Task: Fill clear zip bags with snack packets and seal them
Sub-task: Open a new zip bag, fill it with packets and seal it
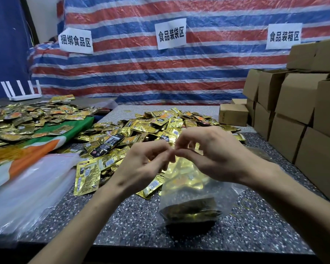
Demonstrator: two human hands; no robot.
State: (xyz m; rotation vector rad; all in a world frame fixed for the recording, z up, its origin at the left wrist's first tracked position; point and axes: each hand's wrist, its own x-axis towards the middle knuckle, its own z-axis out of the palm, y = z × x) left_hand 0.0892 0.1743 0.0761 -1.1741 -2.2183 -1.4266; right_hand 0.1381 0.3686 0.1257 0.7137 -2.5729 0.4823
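Clear zip bag (194,204), stood near the tabletop's (122,216) front edge and part-filled with gold snack packets (183,174), is pinched at its mouth by fingers (189,153) of left hand (147,166) and right hand (215,153). Film is judged thin, soft and slippery, the load light but slumping. The zip strip is judged the best place to be held.

1. The left hand (141,164), at the centre of the frame, is bare, with knuckles and faint tendon lines showing across its back.
2. The right hand (213,155), just right of centre, is bare too, with slim fingers (187,153).
3. The left forearm (88,216), lower left, is uncovered from wrist to the frame's bottom edge; a small mark sits at the wrist.
4. The right forearm (293,197), lower right, is likewise uncovered up to the frame's edge.
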